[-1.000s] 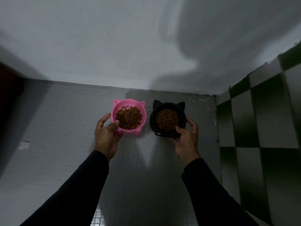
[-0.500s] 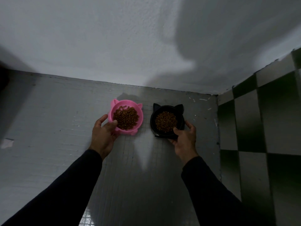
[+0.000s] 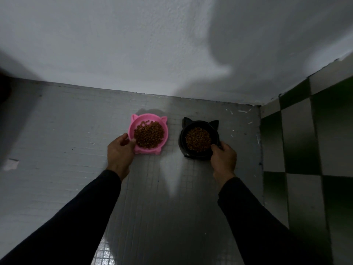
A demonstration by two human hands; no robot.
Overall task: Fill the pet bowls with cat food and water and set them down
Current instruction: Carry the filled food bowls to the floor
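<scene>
Grey floor (image 3: 57, 142) meets a pale wall (image 3: 133, 44) ahead of me, with green-and-white checked tiles (image 3: 305, 150) on the right. Both cat-eared bowls sit near that wall, side by side with a gap between them, each holding brown kibble (image 3: 149, 135). My left hand (image 3: 120, 152) grips the near-left rim of the pink bowl (image 3: 147, 120), thumb hooked over the edge and fingers curled round its outer side. My right hand (image 3: 223, 156) pinches the near-right rim of the black bowl (image 3: 186, 146), thumb on the lip, fingers wrapped beneath. Both bowls look to be resting on the floor or very close to it; I cannot tell for certain. To finish this step well, I would keep both bowls level so no kibble spills, feel them seat flat, then uncurl the thumbs first and draw both hands straight back without dragging a rim. Neither bowl shows water, so that part seems undone.
</scene>
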